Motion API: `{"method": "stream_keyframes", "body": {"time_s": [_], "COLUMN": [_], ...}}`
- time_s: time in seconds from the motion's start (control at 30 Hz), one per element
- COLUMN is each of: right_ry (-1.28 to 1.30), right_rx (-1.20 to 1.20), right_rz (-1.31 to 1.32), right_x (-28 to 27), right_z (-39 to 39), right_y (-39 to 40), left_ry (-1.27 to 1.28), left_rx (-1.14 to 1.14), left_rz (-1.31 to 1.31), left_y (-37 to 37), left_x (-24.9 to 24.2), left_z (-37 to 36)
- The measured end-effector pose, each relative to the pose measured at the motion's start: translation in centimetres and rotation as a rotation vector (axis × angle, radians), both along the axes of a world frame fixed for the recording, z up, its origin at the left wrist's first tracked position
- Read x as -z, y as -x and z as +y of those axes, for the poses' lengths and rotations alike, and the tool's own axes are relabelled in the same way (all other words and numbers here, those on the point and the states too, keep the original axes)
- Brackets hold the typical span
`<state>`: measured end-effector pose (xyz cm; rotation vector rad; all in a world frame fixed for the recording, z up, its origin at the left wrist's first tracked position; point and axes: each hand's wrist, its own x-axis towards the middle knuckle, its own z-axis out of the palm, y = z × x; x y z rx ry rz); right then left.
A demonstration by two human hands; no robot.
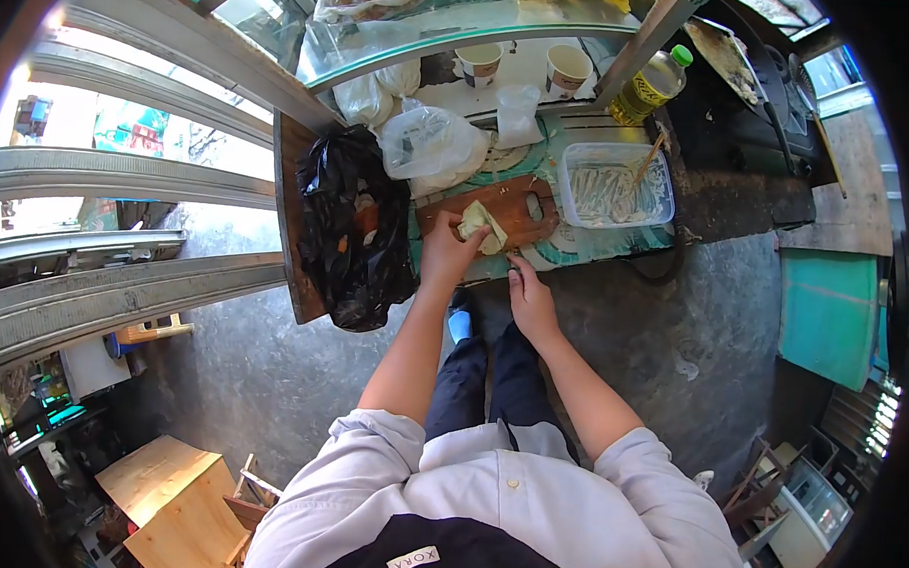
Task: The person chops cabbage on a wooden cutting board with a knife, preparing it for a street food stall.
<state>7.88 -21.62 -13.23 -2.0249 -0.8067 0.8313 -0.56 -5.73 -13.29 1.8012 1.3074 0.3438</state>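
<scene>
Left hand (454, 246) grips pale green piece (482, 228) at wooden board (497, 213)

At the far left of the counter (579, 248), an open black plastic bag (356, 231) hangs down at the edge, with orange-brown scraps (365, 219) visible inside. Just right of it sits a clear plastic bag (431, 148) with whitish contents. The left hand is at the board's left part, fingers closed on the pale green piece, which is crumpled or folded and lies over the middle of the board. The board's cut-out handle points right. The right hand (532, 299) is at the counter's front edge, near the board; its fingers are curled, and whether they grip anything cannot be told. To the right of the board, a clear tub (616, 186) holds a whitish mixture and a slim wooden stick (650, 157) leaning on its wall. Behind the tub, to the right, stands a green-capped bottle (650, 89) of yellow liquid.
</scene>
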Motion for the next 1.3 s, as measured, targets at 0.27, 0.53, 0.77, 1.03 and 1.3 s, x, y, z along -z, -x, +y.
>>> {"method": "stream_keyframes", "body": {"time_s": [0.27,0.53,0.77,1.03,1.3], "right_ry": [-0.092,-0.071,0.109,0.030,-0.069], "right_rx": [-0.124,-0.118,-0.184,-0.114,-0.144], "right_rz": [-0.150,-0.090,-0.192,-0.101,0.008], "right_x": [-1.6,-0.5,-0.9,-0.3,-1.8], "right_z": [0.4,-0.1,1.9,-0.3,1.6], "right_y": [-0.8,-0.9,-1.1,-1.4,-2.0], "left_ry": [0.233,0.156,0.040,-0.084,-0.037], "left_rx": [-0.008,0.131,0.146,0.094,0.146], "left_rz": [-0.102,0.017,0.080,0.091,0.077], "left_y": [0.7,0.3,0.3,0.4,0.6], "left_x": [-0.7,-1.0,0.6,1.6,1.7], "left_z": [1.3,1.5,2.0,2.1,2.5]}}
